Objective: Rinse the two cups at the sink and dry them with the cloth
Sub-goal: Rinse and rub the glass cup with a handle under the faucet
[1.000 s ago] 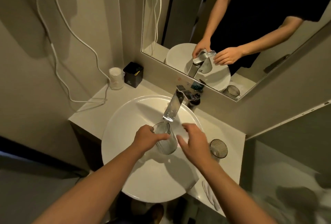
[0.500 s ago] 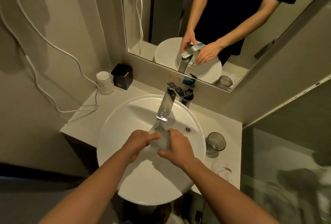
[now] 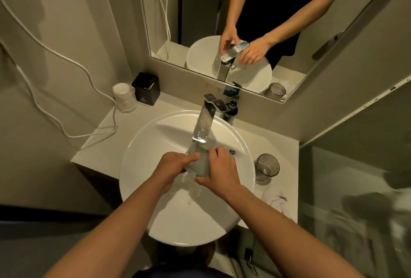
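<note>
Over the round white sink basin [image 3: 133, 166], a clear glass cup [image 3: 196, 164] lies tilted under the chrome faucet spout [image 3: 203, 126], its long axis pointing away. The left hand [image 3: 173, 166] and right hand [image 3: 220, 171] both curl around it. A second ribbed glass cup [image 3: 266, 167] stands nearer the right hand.

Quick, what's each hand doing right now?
Left hand: gripping the glass cup under the tap.
Right hand: gripping the same cup from the other side.
</note>
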### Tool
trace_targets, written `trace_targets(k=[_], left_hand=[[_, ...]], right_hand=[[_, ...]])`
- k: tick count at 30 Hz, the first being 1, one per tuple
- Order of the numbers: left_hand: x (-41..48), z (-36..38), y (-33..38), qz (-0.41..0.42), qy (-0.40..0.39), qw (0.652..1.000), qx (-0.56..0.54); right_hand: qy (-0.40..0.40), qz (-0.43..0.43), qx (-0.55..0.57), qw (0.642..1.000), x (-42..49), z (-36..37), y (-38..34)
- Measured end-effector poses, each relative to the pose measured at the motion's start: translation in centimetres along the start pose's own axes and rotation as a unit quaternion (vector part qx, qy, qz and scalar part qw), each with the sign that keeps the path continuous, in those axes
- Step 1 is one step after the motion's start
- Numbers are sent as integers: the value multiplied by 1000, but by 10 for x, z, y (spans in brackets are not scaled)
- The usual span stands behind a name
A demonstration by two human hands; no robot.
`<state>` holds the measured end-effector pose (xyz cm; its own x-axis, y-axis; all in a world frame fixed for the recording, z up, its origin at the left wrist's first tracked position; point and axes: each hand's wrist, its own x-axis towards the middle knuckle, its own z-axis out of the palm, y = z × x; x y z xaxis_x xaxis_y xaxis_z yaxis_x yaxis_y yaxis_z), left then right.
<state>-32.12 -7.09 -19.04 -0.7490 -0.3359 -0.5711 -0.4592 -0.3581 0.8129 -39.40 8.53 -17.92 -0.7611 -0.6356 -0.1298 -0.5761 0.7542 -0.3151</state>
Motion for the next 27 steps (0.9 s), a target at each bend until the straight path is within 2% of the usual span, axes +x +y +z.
trace_targets(k=[2,8,12,15,17,20,23,27], left_hand=[[1,-7,-1,13,-37,999,28],[2,-14,3,30,-47,997,50],[2,-10,1,25,-1,999,48],[3,-6,-1,2,24,999,42],[3,-5,1,-4,8,999,47],[4,-10,4,5,-43,995,89],[1,-12,10,12,-75,994,80],[6,-11,12,18,-53,996,65]], right_hand=[[-31,17,44,998,2,-1,3],[-100,-2,76,992,12,-13,12],[-103,-13,67,992,12,-15,13],[-75,-24,21,997,6,-13,10],[-67,-24,12,997,5,-13,9],[-93,-26,24,995,9,-15,10],[-114,-27,28,993,14,-20,14],[-121,-23,34,992,17,-23,15]])
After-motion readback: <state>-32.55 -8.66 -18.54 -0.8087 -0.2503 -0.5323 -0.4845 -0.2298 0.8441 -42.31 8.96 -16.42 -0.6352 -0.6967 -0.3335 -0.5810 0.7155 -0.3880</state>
